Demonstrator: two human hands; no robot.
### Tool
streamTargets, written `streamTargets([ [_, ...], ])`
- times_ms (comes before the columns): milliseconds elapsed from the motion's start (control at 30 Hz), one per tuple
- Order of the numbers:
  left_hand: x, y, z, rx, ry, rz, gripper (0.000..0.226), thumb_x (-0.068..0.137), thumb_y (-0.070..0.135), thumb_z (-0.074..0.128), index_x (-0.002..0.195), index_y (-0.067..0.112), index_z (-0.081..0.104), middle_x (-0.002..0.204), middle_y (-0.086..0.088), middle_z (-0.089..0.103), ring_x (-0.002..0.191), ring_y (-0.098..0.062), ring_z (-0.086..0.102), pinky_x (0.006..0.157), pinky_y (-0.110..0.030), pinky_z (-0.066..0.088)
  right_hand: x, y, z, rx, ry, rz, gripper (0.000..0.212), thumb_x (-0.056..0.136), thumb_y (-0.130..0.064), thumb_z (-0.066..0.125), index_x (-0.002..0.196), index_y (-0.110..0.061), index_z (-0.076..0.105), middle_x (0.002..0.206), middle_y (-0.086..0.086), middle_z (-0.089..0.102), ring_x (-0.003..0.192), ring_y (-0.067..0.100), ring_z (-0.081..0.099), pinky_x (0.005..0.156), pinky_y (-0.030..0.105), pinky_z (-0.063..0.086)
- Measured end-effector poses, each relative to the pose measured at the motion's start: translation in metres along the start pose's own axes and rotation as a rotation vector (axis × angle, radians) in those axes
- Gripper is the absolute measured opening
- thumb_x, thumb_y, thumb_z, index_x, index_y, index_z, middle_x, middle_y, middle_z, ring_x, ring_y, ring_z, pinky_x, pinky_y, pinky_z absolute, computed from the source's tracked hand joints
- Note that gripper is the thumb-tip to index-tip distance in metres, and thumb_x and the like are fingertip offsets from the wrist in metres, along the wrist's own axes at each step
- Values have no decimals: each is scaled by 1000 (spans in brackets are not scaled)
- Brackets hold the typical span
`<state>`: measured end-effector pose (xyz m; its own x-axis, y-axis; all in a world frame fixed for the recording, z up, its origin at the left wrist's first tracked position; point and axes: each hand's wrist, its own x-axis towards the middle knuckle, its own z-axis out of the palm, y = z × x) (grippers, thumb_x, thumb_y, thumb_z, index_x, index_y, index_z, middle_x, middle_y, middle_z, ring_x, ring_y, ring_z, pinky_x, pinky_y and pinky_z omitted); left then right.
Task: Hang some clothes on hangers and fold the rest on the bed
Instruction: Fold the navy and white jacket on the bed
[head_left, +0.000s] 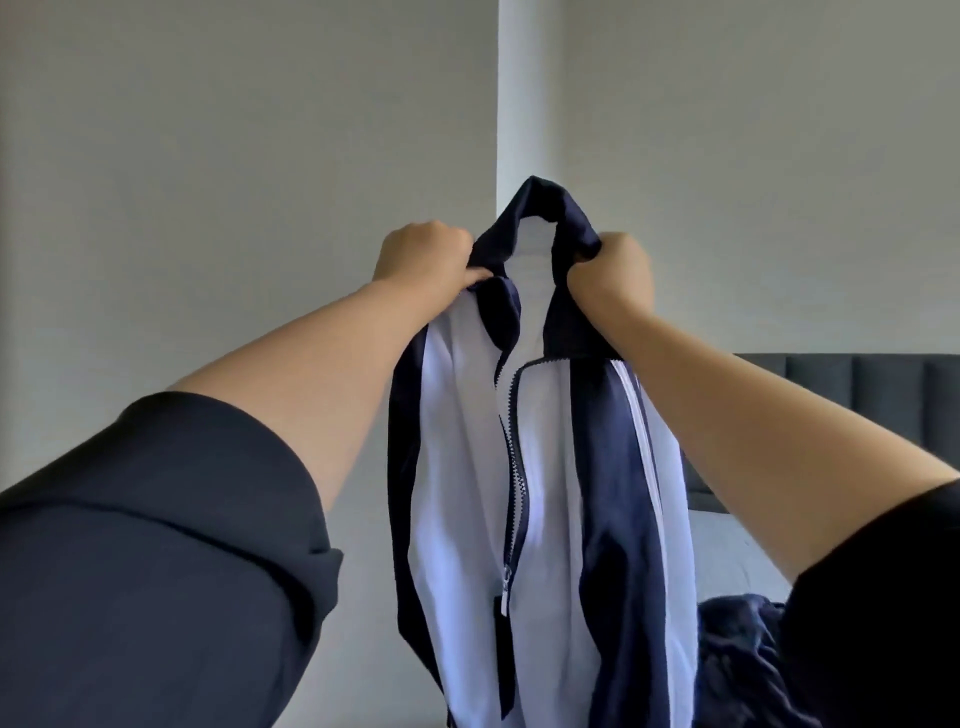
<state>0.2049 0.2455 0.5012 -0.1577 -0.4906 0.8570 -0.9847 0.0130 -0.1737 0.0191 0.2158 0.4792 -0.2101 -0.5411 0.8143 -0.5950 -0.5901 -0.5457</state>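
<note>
While the navy-and-white zip jacket (462, 467) hangs in the air at full length, it is neither on a hanger nor folded, so this garment looks to be at the start of its handling. No hanger shows anywhere in the view. Whether it is meant for hanging or folding cannot be told from here. Its zip (514, 467) looks undone over the upper front, with the pull sitting low down. The navy collar (540, 205) arches up between the two hands as the highest part of the garment.

The left hand (423, 254) is curled tight round the fabric at the left end of the collar. The right hand (613, 270) is bunched into a fist round the right end. Both arms are stretched forward and raised, so the jacket's body drops straight down below and between the hands, its hem out of view at the bottom edge.

To the lower right, behind the jacket, a crumpled dark navy garment (737, 644) lies on the bed (727, 545), not folded. By that, a good part of the task seems left to do. A dark padded headboard (857, 384) stands behind the bed, and a pale wall (208, 156) fills the background.
</note>
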Motion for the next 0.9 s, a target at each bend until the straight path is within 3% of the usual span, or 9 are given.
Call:
streamTargets([
  [133, -11, 41, 30, -188, -101, -124, 41, 84, 49, 63, 72, 14, 46, 63, 0, 41, 62, -25, 45, 54, -28, 29, -5, 42, -7, -189, -72, 24, 8, 79, -12, 46, 72, -10, 47, 61, 3, 48, 53, 19, 45, 45, 24, 28],
  [200, -26, 61, 62, -325, -209, -201, 41, 80, 44, 69, 67, 15, 43, 64, 1, 46, 56, -19, 44, 48, -26, 26, -11, 76, -2, -343, -249, 102, 9, 85, -14, 48, 80, -7, 48, 64, 5, 49, 55, 20, 45, 45, 26, 29],
  [300, -60, 94, 126, -486, -495, -309, 37, 78, 39, 73, 76, 13, 48, 71, 0, 50, 66, -22, 53, 48, -26, 32, -34, 136, 8, -564, -534, 226, 14, 88, -18, 53, 82, -6, 48, 67, 6, 49, 59, 23, 47, 55, 28, 37],
  [400, -104, 128, 190, -587, -840, -404, 30, 83, 28, 71, 96, 6, 55, 86, -9, 60, 82, -29, 63, 62, -30, 50, -75, 203, 24, -733, -733, 292, 23, 86, -24, 58, 74, -8, 46, 68, 5, 49, 58, 20, 47, 48, 28, 33],
  [533, -157, 160, 266, -640, -1110, -496, 6, 87, 8, 58, 86, 2, 54, 95, -19, 66, 88, -34, 68, 79, -38, 57, -130, 294, 50, -840, -903, 364, 28, 86, -25, 57, 67, -11, 42, 66, 3, 46, 57, 18, 44, 47, 28, 31],
  [633, -180, 177, 315, -463, -1101, -391, 18, 85, 15, 57, 72, 10, 45, 82, -7, 55, 70, -24, 57, 56, -28, 46, -155, 346, 71, -794, -905, 429, 28, 88, -25, 57, 70, -14, 39, 68, 4, 47, 62, 23, 48, 57, 29, 37],
  [700, -190, 181, 343, -436, -1056, -421, 22, 83, 17, 59, 70, 13, 42, 75, -3, 49, 68, -22, 52, 52, -26, 37, -163, 369, 87, -726, -886, 500, 25, 90, -25, 57, 76, -9, 44, 67, 5, 50, 67, 27, 52, 62, 31, 39],
  [833, -192, 181, 391, -707, -971, -749, 11, 85, 13, 57, 76, 7, 54, 61, -8, 63, 59, -26, 65, 50, -25, 49, -153, 400, 120, -553, -728, 570, 21, 91, -18, 52, 74, -6, 51, 66, 8, 59, 68, 28, 59, 58, 29, 41],
  [900, -180, 180, 405, -898, -869, -939, 14, 88, 14, 55, 86, 2, 61, 64, -12, 70, 58, -26, 69, 61, -31, 58, -139, 405, 136, -509, -597, 528, 28, 91, -18, 51, 66, -9, 46, 63, 7, 51, 65, 29, 52, 54, 30, 34],
])
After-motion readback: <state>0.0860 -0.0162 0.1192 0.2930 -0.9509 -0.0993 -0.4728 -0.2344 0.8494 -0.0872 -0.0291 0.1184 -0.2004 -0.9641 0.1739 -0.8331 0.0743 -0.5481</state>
